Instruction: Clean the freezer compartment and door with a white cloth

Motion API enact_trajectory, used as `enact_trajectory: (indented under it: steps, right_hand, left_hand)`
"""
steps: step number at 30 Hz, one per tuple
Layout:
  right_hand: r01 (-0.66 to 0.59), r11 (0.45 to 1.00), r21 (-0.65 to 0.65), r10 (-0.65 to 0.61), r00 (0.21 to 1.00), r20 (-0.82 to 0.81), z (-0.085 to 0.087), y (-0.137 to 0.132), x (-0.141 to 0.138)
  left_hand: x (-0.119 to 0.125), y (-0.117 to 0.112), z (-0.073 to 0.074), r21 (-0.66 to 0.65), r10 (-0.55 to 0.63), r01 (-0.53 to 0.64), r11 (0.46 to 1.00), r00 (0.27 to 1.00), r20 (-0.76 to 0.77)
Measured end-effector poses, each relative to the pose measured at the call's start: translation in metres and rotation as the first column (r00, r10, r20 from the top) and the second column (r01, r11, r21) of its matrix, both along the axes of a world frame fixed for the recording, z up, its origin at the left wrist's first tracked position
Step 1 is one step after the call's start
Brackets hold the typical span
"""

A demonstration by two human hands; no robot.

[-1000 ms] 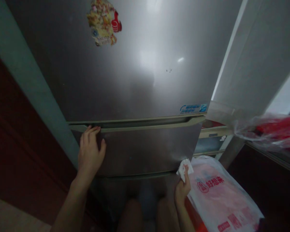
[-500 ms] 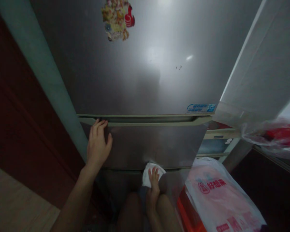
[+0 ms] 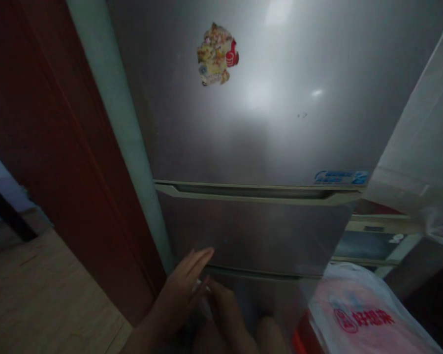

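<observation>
A silver fridge (image 3: 266, 113) fills the view, and a colourful sticker (image 3: 217, 54) is on its upper door. Below that door is a middle drawer (image 3: 258, 236) with a pale handle strip (image 3: 258, 192). My left hand (image 3: 184, 287) is at the drawer's lower left corner, fingers stretched out together and pointing up-right. My right hand (image 3: 223, 307) lies right against it, dark, with its fingers hidden. A small white sliver (image 3: 199, 283), perhaps the cloth, shows between the two hands. My knees (image 3: 269, 337) are at the bottom edge.
A dark red wooden panel (image 3: 47, 147) and a pale green strip (image 3: 121, 137) stand left of the fridge, with light flooring (image 3: 47, 295) beyond. A white plastic bag with red print (image 3: 365, 314) lies at the lower right. A pale wall or door (image 3: 424, 162) rises on the right.
My left hand left the drawer's handle and dropped to its lower edge. My right hand with the white cloth moved left to meet it. The view swung left.
</observation>
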State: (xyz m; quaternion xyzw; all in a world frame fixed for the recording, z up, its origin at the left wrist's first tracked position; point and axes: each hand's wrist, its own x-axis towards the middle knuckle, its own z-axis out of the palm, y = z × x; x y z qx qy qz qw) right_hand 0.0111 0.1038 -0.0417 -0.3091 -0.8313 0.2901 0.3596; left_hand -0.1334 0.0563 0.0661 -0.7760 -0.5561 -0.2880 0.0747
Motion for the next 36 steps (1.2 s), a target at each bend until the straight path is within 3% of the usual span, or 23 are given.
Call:
enact_trajectory:
  steps: [2,4,7,10,13,18,20,23,25,26,27,29,30,32,34,36]
  right_hand:
    - [-0.013,0.999,-0.044,0.015,0.998,0.057,0.02,0.003,0.014]
    - [-0.031,0.998,-0.054,0.037,0.993,0.109,0.03,0.002,0.026]
    - [0.005,1.0,-0.011,-0.004,0.993,0.115,0.024,-0.001,0.037]
    - [0.093,0.992,0.088,-0.099,0.993,0.069,0.003,-0.003,0.04]
    - [0.093,0.981,0.168,-0.103,0.993,0.055,-0.007,-0.004,0.036]
    - [0.068,0.96,0.27,-0.052,0.996,-0.066,0.013,-0.007,0.037]
    - [0.086,0.964,0.252,-0.053,0.99,-0.133,0.021,-0.004,0.047]
    - [0.099,0.971,0.218,-0.059,0.982,-0.182,0.021,0.005,0.07]
    - [0.11,0.973,0.201,-0.073,0.981,-0.182,0.013,0.011,0.083]
    - [0.109,0.977,0.185,-0.077,0.983,-0.168,0.009,0.012,0.088]
    - [0.111,0.98,0.167,-0.085,0.984,-0.157,0.005,0.013,0.091]
    - [0.122,0.983,0.139,-0.101,0.984,-0.146,-0.002,0.012,0.092]
    - [0.128,0.983,0.129,-0.11,0.984,-0.144,-0.004,0.011,0.091]
    - [0.13,0.984,0.122,-0.112,0.982,-0.15,-0.007,0.007,0.089]
    - [0.101,0.987,0.128,-0.082,0.986,-0.144,-0.011,0.006,0.088]
    - [0.075,0.988,0.137,-0.057,0.989,-0.133,-0.017,0.006,0.092]
  left_hand:
    - [0.01,-0.012,-0.019,-0.267,-0.008,0.012,0.964,1.0,0.014]
    - [0.017,-0.018,-0.027,-0.456,0.049,-0.023,0.89,0.998,0.047]
    - [0.022,-0.022,-0.025,-0.614,0.139,-0.085,0.784,0.99,0.04]
    - [0.025,-0.024,-0.022,-0.679,0.211,-0.196,0.708,0.976,-0.061]
    - [0.028,-0.021,-0.035,-0.672,0.229,-0.19,0.715,0.973,-0.031]
    - [0.025,-0.01,-0.063,-0.666,0.257,-0.168,0.727,0.966,0.037]
    - [0.015,-0.009,-0.058,-0.634,0.327,-0.218,0.742,0.943,0.059]
    - [-0.011,-0.016,-0.027,-0.524,0.506,-0.35,0.777,0.842,0.188]
    - [-0.033,-0.021,0.005,-0.318,0.555,-0.462,0.828,0.752,0.356]
    - [-0.043,-0.021,0.021,-0.167,0.56,-0.548,0.82,0.706,0.433]
    - [-0.053,-0.019,0.037,-0.022,0.563,-0.636,0.771,0.665,0.491]
    - [-0.068,-0.006,0.062,0.221,0.542,-0.753,0.619,0.614,0.574]
    - [-0.073,0.004,0.07,0.326,0.483,-0.734,0.596,0.652,0.585]
    - [-0.079,0.03,0.078,0.445,0.358,-0.585,0.678,0.791,0.496]
    - [-0.08,0.056,0.074,0.447,0.281,-0.434,0.782,0.886,0.368]
    - [-0.078,0.076,0.066,0.465,0.24,-0.346,0.815,0.932,0.272]
